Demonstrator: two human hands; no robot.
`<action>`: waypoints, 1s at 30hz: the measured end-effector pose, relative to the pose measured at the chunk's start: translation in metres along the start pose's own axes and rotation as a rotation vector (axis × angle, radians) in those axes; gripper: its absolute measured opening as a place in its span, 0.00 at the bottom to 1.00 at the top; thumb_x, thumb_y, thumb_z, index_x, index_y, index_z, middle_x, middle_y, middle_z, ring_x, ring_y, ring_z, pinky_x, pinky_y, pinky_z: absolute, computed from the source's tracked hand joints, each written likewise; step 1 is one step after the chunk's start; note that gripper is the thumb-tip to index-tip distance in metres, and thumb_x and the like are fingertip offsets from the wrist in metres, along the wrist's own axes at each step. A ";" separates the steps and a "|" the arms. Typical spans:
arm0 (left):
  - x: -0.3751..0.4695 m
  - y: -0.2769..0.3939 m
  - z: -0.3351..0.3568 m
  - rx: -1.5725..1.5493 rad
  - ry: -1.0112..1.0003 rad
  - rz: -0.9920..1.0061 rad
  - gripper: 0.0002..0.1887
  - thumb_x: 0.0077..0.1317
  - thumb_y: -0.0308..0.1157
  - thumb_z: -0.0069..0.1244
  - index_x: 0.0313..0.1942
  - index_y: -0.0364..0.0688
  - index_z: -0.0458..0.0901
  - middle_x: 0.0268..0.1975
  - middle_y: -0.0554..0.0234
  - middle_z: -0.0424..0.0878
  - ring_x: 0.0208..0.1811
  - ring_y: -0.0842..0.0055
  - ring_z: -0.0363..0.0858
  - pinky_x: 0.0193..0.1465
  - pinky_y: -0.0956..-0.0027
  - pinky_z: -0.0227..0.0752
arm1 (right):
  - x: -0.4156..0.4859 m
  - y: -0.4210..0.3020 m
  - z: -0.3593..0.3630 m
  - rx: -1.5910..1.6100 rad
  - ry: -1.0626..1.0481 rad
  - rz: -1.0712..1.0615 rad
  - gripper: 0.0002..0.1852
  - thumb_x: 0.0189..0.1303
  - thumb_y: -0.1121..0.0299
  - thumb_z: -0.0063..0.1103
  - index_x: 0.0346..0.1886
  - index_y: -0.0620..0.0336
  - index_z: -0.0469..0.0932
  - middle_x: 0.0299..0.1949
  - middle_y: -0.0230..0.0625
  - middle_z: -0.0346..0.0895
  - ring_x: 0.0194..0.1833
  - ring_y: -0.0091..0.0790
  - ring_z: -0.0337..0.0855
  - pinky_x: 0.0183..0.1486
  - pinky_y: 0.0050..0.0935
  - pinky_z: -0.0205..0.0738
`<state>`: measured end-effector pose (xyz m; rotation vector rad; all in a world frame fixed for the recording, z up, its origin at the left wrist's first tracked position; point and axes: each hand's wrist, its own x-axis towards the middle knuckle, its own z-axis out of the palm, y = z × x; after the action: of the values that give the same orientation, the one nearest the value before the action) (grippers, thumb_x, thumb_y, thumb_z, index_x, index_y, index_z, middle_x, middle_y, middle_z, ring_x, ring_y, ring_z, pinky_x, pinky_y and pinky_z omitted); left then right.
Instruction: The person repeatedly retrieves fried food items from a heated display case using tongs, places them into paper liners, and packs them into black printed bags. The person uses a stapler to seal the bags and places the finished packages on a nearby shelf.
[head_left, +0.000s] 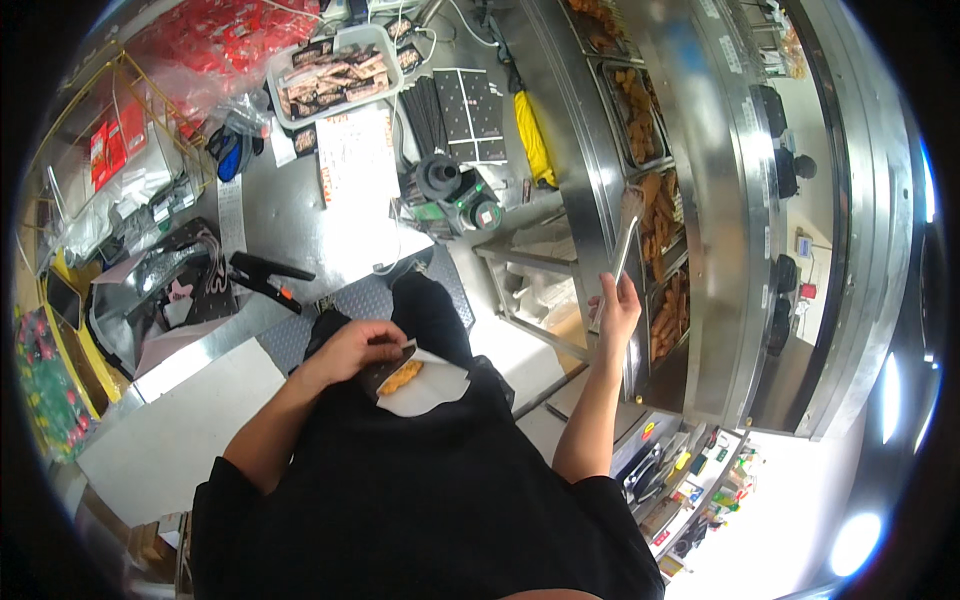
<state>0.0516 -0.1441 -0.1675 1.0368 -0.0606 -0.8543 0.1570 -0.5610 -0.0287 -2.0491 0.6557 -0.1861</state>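
Note:
Near my waist, my left hand (375, 343) pinches the edge of an open paper food bag (435, 382), dark outside and white inside. A piece of golden fried food (401, 376) lies in its mouth. Out to the right, my right hand (619, 304) grips the handle end of metal tongs (625, 240). The far end of the tongs is over the near edge of a tray of fried pieces (657, 217) in the steel warming counter; whether the tips hold a piece I cannot tell.
A steel worktable (285, 202) at the left bears a plastic tub of packets (337, 79), a black-and-green device (450, 195) and a black stapler-like tool (270, 281). A folded yellow umbrella (532, 139) lies by the counter. Below stands a low metal rack (525, 259).

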 end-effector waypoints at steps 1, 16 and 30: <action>0.001 -0.004 0.001 -0.072 -0.020 0.000 0.08 0.76 0.30 0.59 0.50 0.37 0.86 0.43 0.72 0.86 0.45 0.86 0.81 0.50 0.77 0.74 | 0.019 -0.006 0.009 -0.058 0.006 0.002 0.23 0.75 0.60 0.68 0.64 0.66 0.81 0.26 0.27 0.80 0.22 0.18 0.78 0.23 0.21 0.68; 0.030 0.000 0.028 -0.728 0.259 0.465 0.28 0.80 0.56 0.48 0.46 0.34 0.82 0.51 0.37 0.88 0.62 0.47 0.84 0.71 0.44 0.76 | 0.445 -0.086 0.182 -0.872 0.162 -0.446 0.31 0.69 0.44 0.64 0.46 0.71 0.87 0.33 0.53 0.89 0.33 0.57 0.89 0.41 0.52 0.80; 0.067 0.016 0.059 -0.827 0.596 0.463 0.11 0.72 0.37 0.60 0.40 0.38 0.82 0.43 0.42 0.89 0.55 0.53 0.87 0.75 0.44 0.70 | 0.559 -0.111 0.205 -0.984 -0.081 -0.499 0.28 0.71 0.48 0.60 0.51 0.69 0.87 0.45 0.55 0.90 0.50 0.58 0.89 0.51 0.50 0.81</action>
<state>0.0818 -0.2272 -0.1458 0.4192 0.5035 -0.0788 0.7490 -0.6520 -0.1178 -3.1323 0.1479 -0.0602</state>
